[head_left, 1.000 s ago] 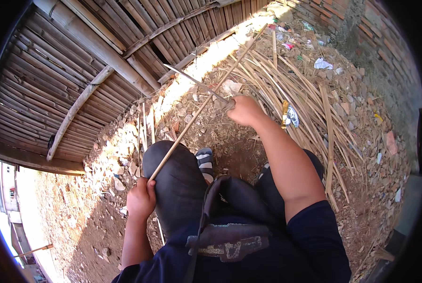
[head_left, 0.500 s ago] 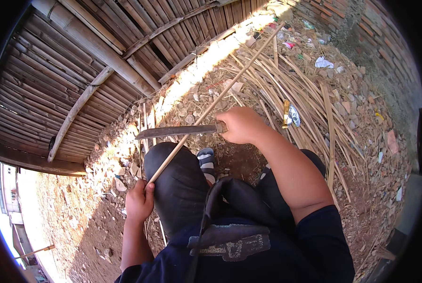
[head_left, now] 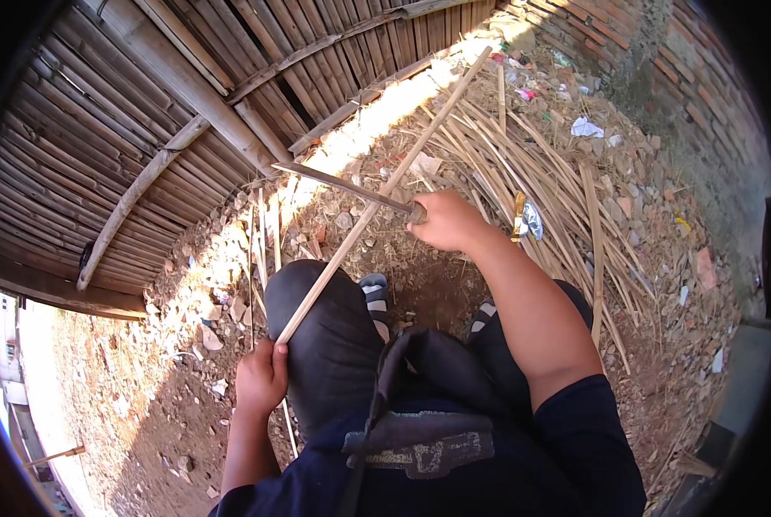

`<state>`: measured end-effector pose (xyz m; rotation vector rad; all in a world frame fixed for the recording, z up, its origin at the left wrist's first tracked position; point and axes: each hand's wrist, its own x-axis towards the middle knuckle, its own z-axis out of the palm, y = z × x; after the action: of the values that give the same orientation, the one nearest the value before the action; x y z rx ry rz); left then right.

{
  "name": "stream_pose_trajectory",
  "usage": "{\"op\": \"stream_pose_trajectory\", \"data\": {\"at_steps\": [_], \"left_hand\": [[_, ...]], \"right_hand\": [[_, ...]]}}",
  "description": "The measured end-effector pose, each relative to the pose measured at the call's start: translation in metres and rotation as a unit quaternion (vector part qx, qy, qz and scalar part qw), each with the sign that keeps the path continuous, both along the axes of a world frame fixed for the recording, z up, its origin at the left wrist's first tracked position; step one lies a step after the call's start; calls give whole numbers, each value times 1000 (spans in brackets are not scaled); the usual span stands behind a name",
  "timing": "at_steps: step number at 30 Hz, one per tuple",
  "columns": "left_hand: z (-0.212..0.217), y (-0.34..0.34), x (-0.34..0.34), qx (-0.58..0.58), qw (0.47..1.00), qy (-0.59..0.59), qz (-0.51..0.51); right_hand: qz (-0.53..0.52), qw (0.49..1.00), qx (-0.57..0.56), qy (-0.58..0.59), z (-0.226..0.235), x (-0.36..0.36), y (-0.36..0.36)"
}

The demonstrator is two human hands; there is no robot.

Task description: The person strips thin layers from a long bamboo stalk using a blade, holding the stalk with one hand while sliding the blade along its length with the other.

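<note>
My left hand (head_left: 261,376) is closed round the near end of a long, pale bamboo strip (head_left: 334,267), which slants up and away to the far right across my left knee. In my right hand (head_left: 444,221), the fingers wrap the short handle of a machete (head_left: 338,181). Its dark blade crosses the strip about halfway along, with the tip pointing to the far left. Blade and strip meet in the picture; whether the edge bites into the bamboo I cannot tell.
A heap of bamboo strips (head_left: 545,181) lies on the rubble to the right, with a silver-and-gold wrapper (head_left: 528,217) on it. A slatted bamboo wall (head_left: 136,112) leans over the left side. At far right rises a brick wall (head_left: 661,60). Several loose strips (head_left: 262,237) stand near my left knee.
My right hand has moved slightly away and right, and the blade has tilted, its tip swinging farther away. The strip has turned in my left hand, showing a wider, flatter face.
</note>
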<state>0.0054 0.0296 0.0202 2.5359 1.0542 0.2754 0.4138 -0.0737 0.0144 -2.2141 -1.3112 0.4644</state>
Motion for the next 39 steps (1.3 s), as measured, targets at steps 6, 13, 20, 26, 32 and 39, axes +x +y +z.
{"op": "stream_pose_trajectory", "data": {"at_steps": [6,13,20,26,32,39], "left_hand": [[-1,3,-8,15,1000,23,-7],[-5,8,-5,-2,999,-29,-12],[-12,8,-18,-39,998,-31,23],[2,8,-29,-12,1000,-22,12],[-10,-1,-48,-10,997,-68,-24],[-31,-21,-87,66,995,-59,-38]], "right_hand": [[156,983,-85,-50,33,-44,6],[100,994,-42,30,8,-13,10],[-14,997,-40,-65,21,-17,16],[-173,983,35,53,32,10,3],[-142,929,218,263,41,-5,-6],[-168,793,361,460,53,-9,-12]]}}
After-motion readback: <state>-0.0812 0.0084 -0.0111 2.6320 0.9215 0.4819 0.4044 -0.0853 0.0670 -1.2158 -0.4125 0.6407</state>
